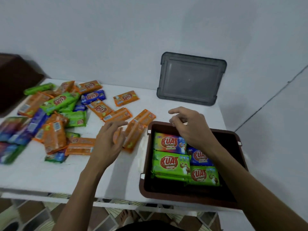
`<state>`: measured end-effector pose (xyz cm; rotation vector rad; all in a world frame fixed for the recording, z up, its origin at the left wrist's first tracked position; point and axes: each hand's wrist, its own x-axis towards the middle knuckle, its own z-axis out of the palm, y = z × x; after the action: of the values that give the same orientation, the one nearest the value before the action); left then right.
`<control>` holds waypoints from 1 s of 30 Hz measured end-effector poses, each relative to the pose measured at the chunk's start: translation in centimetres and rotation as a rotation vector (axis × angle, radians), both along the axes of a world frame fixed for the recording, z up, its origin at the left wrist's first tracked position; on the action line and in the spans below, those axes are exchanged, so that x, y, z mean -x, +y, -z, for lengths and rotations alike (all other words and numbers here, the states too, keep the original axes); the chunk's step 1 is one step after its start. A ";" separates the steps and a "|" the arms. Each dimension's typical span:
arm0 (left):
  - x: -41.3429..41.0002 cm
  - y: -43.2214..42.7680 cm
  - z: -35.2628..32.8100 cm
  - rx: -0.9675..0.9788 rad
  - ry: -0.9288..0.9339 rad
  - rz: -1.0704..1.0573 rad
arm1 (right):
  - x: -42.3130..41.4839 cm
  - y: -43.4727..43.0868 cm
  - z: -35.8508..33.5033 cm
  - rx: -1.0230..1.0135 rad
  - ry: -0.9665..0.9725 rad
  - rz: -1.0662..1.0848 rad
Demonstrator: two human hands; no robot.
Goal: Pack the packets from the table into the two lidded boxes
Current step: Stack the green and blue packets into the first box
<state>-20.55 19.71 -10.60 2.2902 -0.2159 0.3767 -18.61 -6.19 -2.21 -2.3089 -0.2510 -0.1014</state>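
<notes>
Hovering over the far rim of the brown box, my right hand has its fingers loosely curled and apart, with nothing between them. My left hand is spread flat, fingers straight, over two orange packets lying just beside the box's left wall; the blur keeps me from telling whether the fingertips touch them. The box sits at the table's near right corner, lid off, and holds four visible packets face up: a rainbow-coloured packet at the far left, a green packet on top of a stack just nearer than it, a blue packet to the right, partly under my wrist, and a second green packet at the near right. The strip along the box's right wall is bare. A grey lid leans on the wall at the table's far edge. The loose packets, orange, green and blue, lie heaped across the left half of the table.
</notes>
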 end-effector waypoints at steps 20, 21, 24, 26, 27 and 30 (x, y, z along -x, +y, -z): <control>-1.8 17.1 5.2 -0.413 0.276 -0.507 | -9.6 22.5 6.0 0.374 0.181 -0.482; -1.7 17.6 5.2 -0.401 0.272 -0.497 | -10.0 23.4 6.5 0.378 0.188 -0.497; -1.3 18.3 5.0 -0.385 0.246 -0.445 | -11.2 26.1 7.5 0.350 0.216 -0.512; -1.2 18.3 4.8 -0.362 0.247 -0.442 | -11.8 27.9 7.8 0.313 0.243 -0.498; -1.2 18.4 4.7 -0.361 0.247 -0.446 | -12.1 28.7 8.0 0.292 0.262 -0.486; -1.4 18.9 4.7 -0.410 0.239 -0.431 | -13.0 31.0 8.7 0.234 0.335 -0.433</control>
<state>-19.17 38.65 -15.28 2.7604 0.3595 0.2880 -5.59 24.77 -10.90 -2.3970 -0.6065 0.5531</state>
